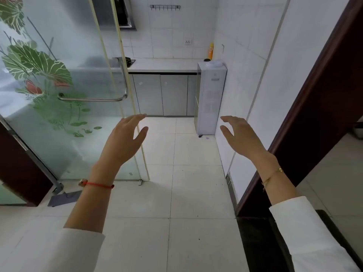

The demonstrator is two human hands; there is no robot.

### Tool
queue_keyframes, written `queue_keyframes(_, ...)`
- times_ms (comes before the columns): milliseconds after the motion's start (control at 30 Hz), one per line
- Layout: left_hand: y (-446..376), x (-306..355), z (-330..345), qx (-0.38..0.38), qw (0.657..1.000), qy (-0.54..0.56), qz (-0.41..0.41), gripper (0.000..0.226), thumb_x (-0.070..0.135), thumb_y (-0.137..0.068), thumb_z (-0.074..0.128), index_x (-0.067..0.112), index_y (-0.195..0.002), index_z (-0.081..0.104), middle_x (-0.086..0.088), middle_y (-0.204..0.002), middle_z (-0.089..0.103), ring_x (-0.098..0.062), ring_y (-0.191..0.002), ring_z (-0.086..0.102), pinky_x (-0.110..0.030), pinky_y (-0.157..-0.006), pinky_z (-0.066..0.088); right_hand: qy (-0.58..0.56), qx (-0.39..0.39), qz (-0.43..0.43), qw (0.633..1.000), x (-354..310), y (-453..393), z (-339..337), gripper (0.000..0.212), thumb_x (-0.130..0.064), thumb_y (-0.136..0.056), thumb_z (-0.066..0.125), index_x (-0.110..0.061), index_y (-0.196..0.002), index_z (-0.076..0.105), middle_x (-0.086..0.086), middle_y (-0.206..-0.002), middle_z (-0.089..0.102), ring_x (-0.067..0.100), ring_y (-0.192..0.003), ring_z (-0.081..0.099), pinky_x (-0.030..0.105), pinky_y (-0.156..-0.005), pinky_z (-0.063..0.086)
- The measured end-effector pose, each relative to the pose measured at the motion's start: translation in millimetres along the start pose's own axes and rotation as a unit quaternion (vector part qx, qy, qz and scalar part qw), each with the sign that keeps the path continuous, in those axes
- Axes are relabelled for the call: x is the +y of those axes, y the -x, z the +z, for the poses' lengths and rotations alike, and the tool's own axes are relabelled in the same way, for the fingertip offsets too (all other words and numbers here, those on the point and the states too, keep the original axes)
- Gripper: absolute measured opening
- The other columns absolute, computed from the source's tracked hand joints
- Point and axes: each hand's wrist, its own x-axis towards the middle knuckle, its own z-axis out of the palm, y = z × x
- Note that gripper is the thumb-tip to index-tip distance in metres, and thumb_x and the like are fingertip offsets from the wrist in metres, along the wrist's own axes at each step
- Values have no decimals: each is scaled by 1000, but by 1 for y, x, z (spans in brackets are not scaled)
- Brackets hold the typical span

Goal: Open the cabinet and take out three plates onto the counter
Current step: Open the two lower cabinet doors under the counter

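Observation:
Grey cabinet doors [161, 94] stand shut under a pale counter [165, 65] at the far end of a narrow kitchen. No plates are visible. My left hand [125, 140] is raised at mid-frame with fingers spread and nothing in it. My right hand [240, 134] hovers opposite, also empty with fingers apart. Both hands are well short of the cabinet, over the tiled floor at the doorway.
A frosted glass sliding door [59, 85] with lotus print and a steel handle [121, 95] fills the left. A white water dispenser [210, 99] stands against the right wall beside the cabinet. A dark wooden door frame [314, 114] runs along the right. A stove [130, 61] sits on the counter's left.

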Motion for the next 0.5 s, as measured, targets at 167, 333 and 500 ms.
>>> queue_keyframes(167, -7, -3, 15, -5, 1000, -4, -12, 42, 27, -99, 50, 15, -139, 49, -3, -139, 55, -23, -129, 50, -44, -112, 35, 2, -15, 7, 1000, 10, -12, 13, 42, -28, -100, 42, -13, -139, 44, 7, -140, 51, 23, -133, 40, 38, -111, 33)
queue_keyframes(333, -24, -16, 40, -17, 1000, -11, -21, 43, 29, -99, 50, 16, -140, 48, -2, -139, 55, -22, -130, 48, -39, -111, 34, 1, -15, 12, 1000, 25, -33, 33, 42, -28, -100, 43, -12, -138, 45, 8, -139, 52, 23, -132, 41, 39, -111, 34)
queue_keyframes(500, -57, -35, 74, -41, 999, -2, -34, 43, 28, -98, 50, 17, -140, 48, -2, -140, 54, -23, -130, 48, -40, -112, 34, 6, -29, 20, 999, 47, -68, 60, 41, -27, -99, 43, -12, -137, 46, 9, -138, 53, 25, -131, 42, 40, -109, 35)
